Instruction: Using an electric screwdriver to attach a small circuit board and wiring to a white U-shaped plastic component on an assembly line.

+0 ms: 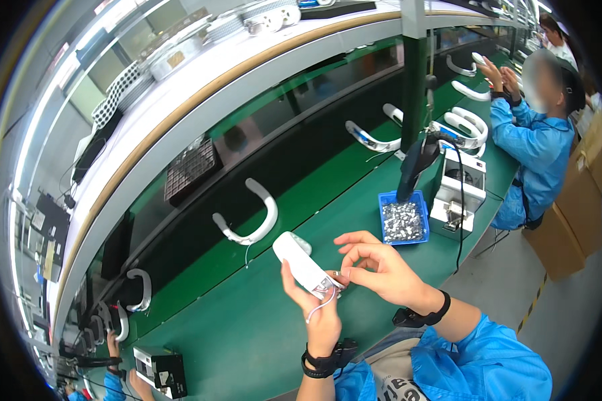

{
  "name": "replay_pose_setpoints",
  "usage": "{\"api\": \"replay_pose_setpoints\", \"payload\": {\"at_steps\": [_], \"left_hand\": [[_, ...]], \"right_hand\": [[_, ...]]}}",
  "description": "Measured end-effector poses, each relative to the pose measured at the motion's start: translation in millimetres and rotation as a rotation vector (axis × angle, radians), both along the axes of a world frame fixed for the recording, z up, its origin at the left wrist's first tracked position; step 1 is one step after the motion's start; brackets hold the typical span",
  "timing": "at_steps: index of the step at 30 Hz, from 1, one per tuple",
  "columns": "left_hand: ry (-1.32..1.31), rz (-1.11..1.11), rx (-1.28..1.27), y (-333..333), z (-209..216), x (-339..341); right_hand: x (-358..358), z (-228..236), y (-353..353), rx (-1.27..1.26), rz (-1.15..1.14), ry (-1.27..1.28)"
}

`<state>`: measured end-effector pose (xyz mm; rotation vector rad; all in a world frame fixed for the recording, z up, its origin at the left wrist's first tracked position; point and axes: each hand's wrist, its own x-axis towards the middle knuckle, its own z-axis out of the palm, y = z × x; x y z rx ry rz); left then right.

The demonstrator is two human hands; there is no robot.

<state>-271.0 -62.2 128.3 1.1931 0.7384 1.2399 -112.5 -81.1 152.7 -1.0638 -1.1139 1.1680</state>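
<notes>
My left hand (321, 327) is closed around a white curved casing (295, 259), held tilted above the green table. The casing's near end is uncovered, showing small inner parts, and a thin pale wire (324, 304) loops from it over my left fingers. At that same end my right hand (384, 274) has its thumb and index finger pinched together; whatever sits between them is too small to name. The other right fingers are curled loosely. Beyond my right hand stands a blue bin (408, 242) of small metallic parts.
A silver-and-black bench machine (451, 224) stands right of the bin, beside a dark hanging object (415, 167) and a black cable. White U-shaped housings (269, 217) lie along the green belt. Behind it is a black crate (192, 170). A co-worker in blue (532, 144) sits at right.
</notes>
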Motion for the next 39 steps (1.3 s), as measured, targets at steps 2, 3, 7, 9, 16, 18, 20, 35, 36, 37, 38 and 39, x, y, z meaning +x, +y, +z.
{"api": "replay_pose_setpoints", "payload": {"at_steps": [2,3,7,9,16,18,20,35,36,37,38,39], "left_hand": [[0.09,-0.008,0.049,-2.7,-5.5,-10.3],[0.103,0.01,0.057,-3.4,-2.6,-9.8],[0.013,-0.175,-0.057,-7.6,-0.9,-13.8],[0.022,-0.164,-0.052,-11.7,2.3,-8.5],[0.005,-0.025,-0.011,-18.9,2.2,1.3],[0.07,-0.026,0.004,-18.8,0.7,2.1],[0.135,-0.024,0.024,-18.5,-1.6,2.4],[0.059,0.016,0.049,-21.3,-8.7,-2.9],[0.058,0.005,0.05,-21.2,-8.1,-1.2],[0.072,-0.003,0.062,-21.1,-7.2,0.8],[0.09,-0.007,0.074,-20.7,-7.9,0.9],[0.083,-0.033,0.077,-20.1,-7.5,3.4]], "right_hand": [[-9.5,6.5,1.3,0.024,0.011,-0.082],[-12.3,8.5,1.9,0.028,0.02,-0.144],[-6.4,21.2,-1.2,-0.036,0.124,-0.306],[-2.6,24.1,-3.3,-0.062,0.123,-0.345],[6.3,20.7,-11.6,-0.079,0.102,-0.368],[4.4,19.6,-12.2,-0.077,0.093,-0.338],[-0.1,19.3,-12.8,-0.072,0.087,-0.309],[42.3,-17.4,-20.9,0.335,-0.789,-0.131],[57.4,-7.8,-15.8,0.366,-0.919,-0.27],[68.7,-0.2,-9.4,0.385,-0.876,-0.339],[76.4,4.2,-1.7,0.402,-0.829,-0.404],[85.3,0.1,8.0,0.401,-0.775,-0.366]]}}
